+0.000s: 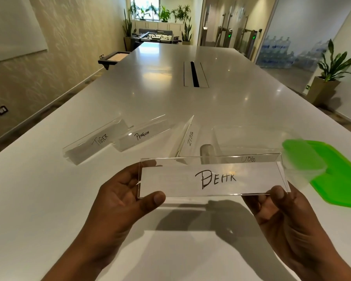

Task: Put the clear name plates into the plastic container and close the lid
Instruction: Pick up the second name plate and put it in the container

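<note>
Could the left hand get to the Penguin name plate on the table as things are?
Likely yes: only bare table lies between the left hand and the Penguin plate. But that hand grips one end of the held plate, so it must let go first.

TIGER plate [93, 141], PENGUIN plate [144, 134], ZEBRA plate [185, 138]; held plate [211, 179] scrawl unclear.

Your left hand [122, 191] and right hand [276, 207] are bare, your forearms [85, 250] uncovered, your thumbnails [159, 198] cut short.
</note>
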Demonstrator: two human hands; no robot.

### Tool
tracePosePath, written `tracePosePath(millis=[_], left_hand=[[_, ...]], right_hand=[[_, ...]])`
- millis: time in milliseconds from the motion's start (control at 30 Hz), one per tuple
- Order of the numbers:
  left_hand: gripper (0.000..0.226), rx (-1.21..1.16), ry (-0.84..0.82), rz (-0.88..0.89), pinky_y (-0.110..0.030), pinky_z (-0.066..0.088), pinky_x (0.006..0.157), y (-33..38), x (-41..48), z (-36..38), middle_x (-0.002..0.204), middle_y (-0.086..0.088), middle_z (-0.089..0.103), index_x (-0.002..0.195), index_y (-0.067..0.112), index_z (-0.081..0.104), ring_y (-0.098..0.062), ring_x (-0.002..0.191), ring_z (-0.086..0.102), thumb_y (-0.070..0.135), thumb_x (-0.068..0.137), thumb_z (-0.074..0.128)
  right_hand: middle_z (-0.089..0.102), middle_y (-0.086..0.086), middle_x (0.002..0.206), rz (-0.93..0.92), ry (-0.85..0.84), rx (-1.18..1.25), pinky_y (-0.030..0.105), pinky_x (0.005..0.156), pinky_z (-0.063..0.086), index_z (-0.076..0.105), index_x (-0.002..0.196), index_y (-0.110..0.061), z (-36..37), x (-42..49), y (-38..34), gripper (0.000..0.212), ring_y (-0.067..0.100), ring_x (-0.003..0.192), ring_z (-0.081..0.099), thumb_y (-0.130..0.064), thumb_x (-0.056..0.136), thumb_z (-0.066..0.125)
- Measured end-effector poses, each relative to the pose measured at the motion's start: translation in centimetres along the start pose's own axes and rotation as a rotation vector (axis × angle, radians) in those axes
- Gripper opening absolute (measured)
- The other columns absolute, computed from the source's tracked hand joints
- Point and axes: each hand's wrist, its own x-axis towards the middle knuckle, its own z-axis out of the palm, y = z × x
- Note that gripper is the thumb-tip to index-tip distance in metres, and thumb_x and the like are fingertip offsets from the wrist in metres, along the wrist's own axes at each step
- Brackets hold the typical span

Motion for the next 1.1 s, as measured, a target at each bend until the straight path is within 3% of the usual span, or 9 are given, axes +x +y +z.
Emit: tracePosePath(millis=[167,367,633,767,933,1100], left_hand=[[0.07,-0.014,0.015,0.012,-0.022,0.055,0.082,-0.1,0.2,0.0,0.121,-0.006,0.072,0.122,0.021,0.067,-0.024,0.11,0.069,0.033,0.058,0.093],[0.07,-0.004,0.017,0.024,-0.021,0.056,0.081,-0.1,0.4,0.0,0.12,-0.004,0.073,0.122,0.023,0.067,-0.021,0.109,0.07,0.034,0.057,0.092],[0.067,0.019,0.02,0.029,-0.02,0.056,0.081,-0.1,0.5,-0.2,0.117,-0.001,0.074,0.12,0.026,0.069,-0.019,0.107,0.07,0.037,0.058,0.092],[0.067,0.032,0.022,0.019,-0.02,0.056,0.08,-0.2,0.6,-0.3,0.118,-0.001,0.074,0.12,0.027,0.069,-0.019,0.107,0.07,0.038,0.058,0.092],[0.068,0.033,0.021,0.021,-0.02,0.056,0.08,-0.2,0.7,-0.3,0.118,0.0,0.073,0.12,0.028,0.069,-0.018,0.108,0.07,0.039,0.057,0.092],[0.071,0.043,0.044,0.014,-0.021,0.056,0.079,0.0,0.7,-0.5,0.117,0.0,0.074,0.118,0.029,0.07,-0.019,0.107,0.071,0.042,0.053,0.094]], right_hand=[[0.073,0.009,0.107,0.018,-0.008,0.012,0.039,0.087,0.054,0.072,0.105,-0.016,-0.5,0.4,0.4,0.061,0.023,0.099,0.069,-0.036,0.052,0.093],[0.075,-0.004,0.078,-0.025,-0.026,-0.015,0.042,0.084,0.055,0.076,0.08,-0.023,-0.7,0.4,0.9,0.033,0.014,0.077,0.072,-0.039,0.056,0.091],[0.06,0.006,0.073,0.043,0.04,0.005,0.041,0.081,0.056,0.074,0.089,-0.018,-1.3,0.7,1.2,0.055,0.021,0.071,0.066,-0.037,0.043,0.097],[0.054,0.013,0.085,0.057,0.041,0.005,0.042,0.083,0.055,0.072,0.097,-0.016,-1.4,0.7,1.2,0.064,0.024,0.075,0.064,-0.037,0.043,0.097],[0.06,0.004,0.07,0.036,0.047,-0.013,0.04,0.079,0.057,0.073,0.086,-0.02,-1.4,0.6,1.2,0.052,0.021,0.07,0.065,-0.038,0.044,0.096],[0.073,0.014,0.097,0.05,-0.022,-0.108,0.042,0.087,0.054,0.071,0.106,-0.012,-1.1,0.4,0.5,0.067,0.027,0.088,0.069,-0.042,0.051,0.093]])
